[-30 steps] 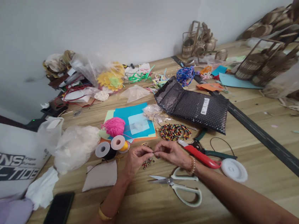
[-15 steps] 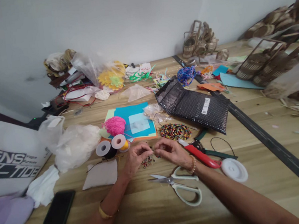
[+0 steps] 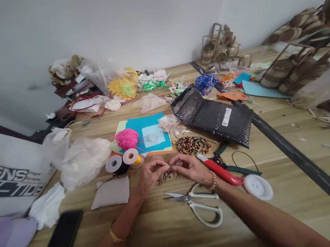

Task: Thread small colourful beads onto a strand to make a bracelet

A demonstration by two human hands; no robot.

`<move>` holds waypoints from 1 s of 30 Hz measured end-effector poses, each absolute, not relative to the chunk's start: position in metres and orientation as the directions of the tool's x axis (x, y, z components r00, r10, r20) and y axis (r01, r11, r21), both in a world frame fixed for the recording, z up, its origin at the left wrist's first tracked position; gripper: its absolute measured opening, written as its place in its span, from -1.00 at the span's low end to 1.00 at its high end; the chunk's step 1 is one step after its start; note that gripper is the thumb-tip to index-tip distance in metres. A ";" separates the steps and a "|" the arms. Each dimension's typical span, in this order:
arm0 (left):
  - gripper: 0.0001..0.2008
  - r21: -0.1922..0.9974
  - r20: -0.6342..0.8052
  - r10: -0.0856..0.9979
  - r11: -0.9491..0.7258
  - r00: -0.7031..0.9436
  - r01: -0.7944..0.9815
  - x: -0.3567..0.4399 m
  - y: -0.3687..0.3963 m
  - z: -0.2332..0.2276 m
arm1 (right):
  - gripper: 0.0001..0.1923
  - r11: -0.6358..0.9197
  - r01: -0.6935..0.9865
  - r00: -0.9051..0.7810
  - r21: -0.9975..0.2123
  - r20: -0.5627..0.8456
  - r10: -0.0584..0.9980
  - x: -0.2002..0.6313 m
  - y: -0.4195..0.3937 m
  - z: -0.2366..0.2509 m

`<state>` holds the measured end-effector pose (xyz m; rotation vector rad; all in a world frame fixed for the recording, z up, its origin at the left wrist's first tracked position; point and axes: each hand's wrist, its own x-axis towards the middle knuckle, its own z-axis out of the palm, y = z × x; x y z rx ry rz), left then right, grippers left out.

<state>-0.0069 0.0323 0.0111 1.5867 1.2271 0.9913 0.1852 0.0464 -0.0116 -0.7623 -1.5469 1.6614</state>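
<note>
Fingertips of my left hand [image 3: 153,176] and my right hand [image 3: 190,170] meet in pinches above a small pile of loose beads [image 3: 162,178]. Whatever is between the fingers is too small to make out. Just beyond them lies a coiled string of multicoloured beads [image 3: 193,145] with dark cord ends. Scissors [image 3: 187,199] with pale handles rest below my right hand, blades pointing left. To its right is a red-handled cutter [image 3: 221,171]. Spools of black cord [image 3: 115,166] and yellow cord [image 3: 133,157] stand left of my left hand.
A pink yarn ball [image 3: 127,138] sits on blue sheets [image 3: 161,118]. Behind the beads lies a black bubble mailer [image 3: 214,114]. A white round lid [image 3: 258,187], small white cushion [image 3: 111,192], phone [image 3: 60,244] and plastic bags [image 3: 83,161] surround the work area. Small wooden baskets [image 3: 287,67] stand farther back.
My fingertips have come slightly closer together and now touch over the loose beads. The things on the table have stayed where they were.
</note>
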 end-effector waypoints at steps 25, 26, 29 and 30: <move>-0.90 0.724 0.257 0.945 -0.327 0.203 0.607 -0.015 0.040 0.000 | -0.65 0.039 0.003 -0.411 -0.999 0.034 0.911 0.182 0.051 -0.023; -0.90 0.701 0.264 0.940 -0.342 0.217 0.626 -0.014 0.040 -0.002 | -0.66 0.037 0.012 -0.405 -0.999 0.029 0.914 0.182 0.052 -0.023; -0.93 0.652 0.278 0.929 -0.368 0.243 0.663 -0.013 0.040 -0.006 | -0.69 0.047 0.031 -0.385 -0.998 0.032 0.922 0.182 0.052 -0.024; -0.94 0.638 0.276 0.927 -0.375 0.255 0.673 -0.012 0.039 -0.007 | -0.69 0.051 0.032 -0.379 -0.998 0.035 0.925 0.183 0.053 -0.025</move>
